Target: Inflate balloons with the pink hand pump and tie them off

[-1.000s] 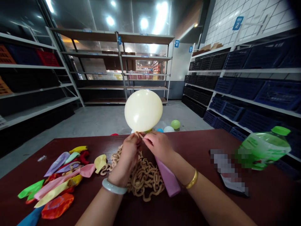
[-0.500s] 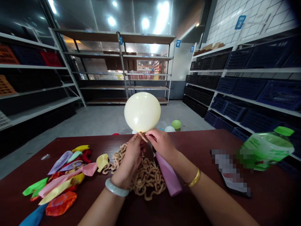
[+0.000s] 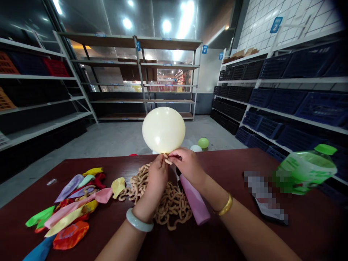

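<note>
A pale yellow inflated balloon (image 3: 163,129) stands upright above the table's far edge, its neck down between my hands. My left hand (image 3: 158,170) is closed round the neck from the left. On the right, the thumb and fingers of my right hand (image 3: 186,163) pinch a short tan cord piece (image 3: 168,161) just under the balloon. The exact wrap of cord and neck is hidden by the fingers. Beneath my hands lies a heap of tan cord (image 3: 174,204). A pink cylinder (image 3: 195,199) with a dark end rests against the heap, below my right wrist.
Uninflated balloons (image 3: 73,212) in many colours spread over the left of the dark red table (image 3: 231,232). At right are a phone (image 3: 268,199), partly pixelated, and a green-capped bottle (image 3: 307,170). Inflated balloons (image 3: 203,143) lie on the floor beyond; shelves with crates stand around.
My left hand has turned more upright and shifted slightly right. My right fingers have moved in closer to the balloon's neck, and the cord piece between the hands has changed angle.
</note>
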A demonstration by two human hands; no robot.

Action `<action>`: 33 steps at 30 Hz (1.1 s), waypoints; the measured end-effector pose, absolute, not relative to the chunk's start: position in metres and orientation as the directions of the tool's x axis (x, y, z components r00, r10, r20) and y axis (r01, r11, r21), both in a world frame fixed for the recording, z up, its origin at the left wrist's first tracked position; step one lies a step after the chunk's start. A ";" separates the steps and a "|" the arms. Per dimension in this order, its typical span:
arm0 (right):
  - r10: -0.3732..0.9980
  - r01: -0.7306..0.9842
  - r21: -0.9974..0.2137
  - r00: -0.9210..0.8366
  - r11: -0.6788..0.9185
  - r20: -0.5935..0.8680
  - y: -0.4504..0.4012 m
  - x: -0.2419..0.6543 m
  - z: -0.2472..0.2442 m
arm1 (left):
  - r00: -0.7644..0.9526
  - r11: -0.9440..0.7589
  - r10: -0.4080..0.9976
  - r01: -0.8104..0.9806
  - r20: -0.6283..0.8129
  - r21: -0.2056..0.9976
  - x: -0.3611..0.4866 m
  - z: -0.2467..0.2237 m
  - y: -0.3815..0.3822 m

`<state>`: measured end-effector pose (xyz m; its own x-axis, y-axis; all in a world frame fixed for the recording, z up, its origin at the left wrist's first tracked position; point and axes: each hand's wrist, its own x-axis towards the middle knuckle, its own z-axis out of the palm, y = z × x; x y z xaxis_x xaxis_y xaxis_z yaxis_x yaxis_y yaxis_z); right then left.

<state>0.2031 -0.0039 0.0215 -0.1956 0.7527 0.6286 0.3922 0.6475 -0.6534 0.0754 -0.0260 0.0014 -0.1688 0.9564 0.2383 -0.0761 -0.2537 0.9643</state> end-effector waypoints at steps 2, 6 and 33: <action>0.801 0.344 -0.725 -0.192 0.596 0.567 -0.002 0.204 0.021 | -0.202 -0.347 0.906 0.148 0.371 0.926 0.073 0.002 -0.028; 0.914 0.194 -0.901 -0.213 0.387 0.346 0.001 0.208 0.019 | -0.213 -0.394 0.860 0.303 0.464 0.868 0.073 0.004 -0.031; 0.568 0.696 -0.211 -0.332 0.687 0.753 -0.018 0.208 0.028 | -0.100 -0.324 0.943 -0.071 0.317 0.943 0.075 -0.002 -0.024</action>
<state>0.2082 -0.0182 0.0277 -0.3324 0.5679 0.7530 0.6957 0.6867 -0.2107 0.0747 -0.0237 -0.0020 -0.1001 0.9432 0.3168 -0.0710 -0.3244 0.9433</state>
